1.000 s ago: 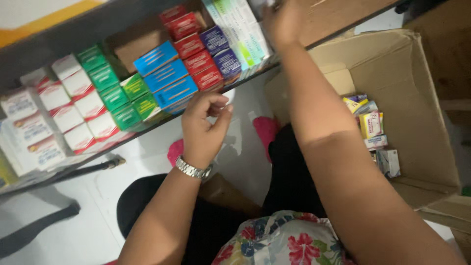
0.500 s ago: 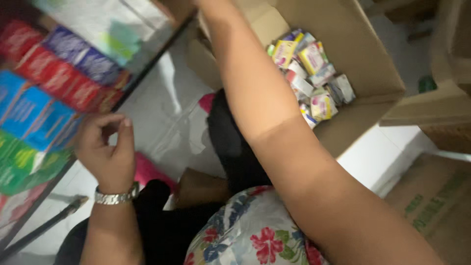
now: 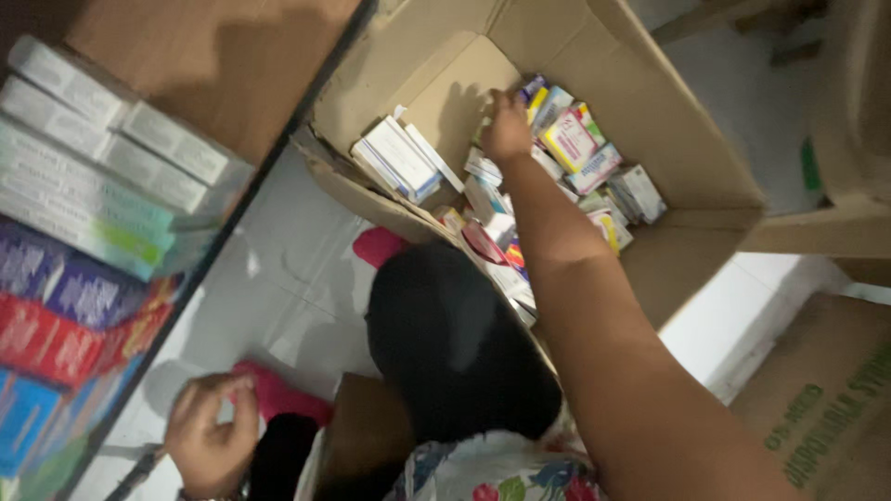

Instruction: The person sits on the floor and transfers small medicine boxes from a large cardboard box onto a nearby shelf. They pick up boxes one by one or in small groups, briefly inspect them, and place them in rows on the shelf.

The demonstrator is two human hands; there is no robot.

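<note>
Cardboard box [image 3: 687, 121]: stands open on the floor at the upper right, flaps out, filled with a loose heap of small packets.
Shelf [image 3: 213, 65]: to the left, rows of white, purple, red and blue cartons [image 3: 83, 232] stacked tight, with bare wood above them.
Right hand [image 3: 507, 128]: reaches down inside the box onto the small packets [image 3: 575, 148], just beside a bundle of white and blue cartons [image 3: 401, 160]; its fingers curl downward into the heap, but I cannot tell whether they pinch anything.
Left hand [image 3: 209, 441]: low at the bottom left, near the shelf edge, fingers loosely curled toward the thumb, holding nothing that shows.
Step in hand: by my reading, choosing a packet out of the box.
Next move calls for: closing the fingers around one packet without dragging its neighbours along.
Change from half a second ago: the right arm then stretched up past the shelf edge, now the hand is down in the box; the view has swung, showing more of the box floor.
</note>
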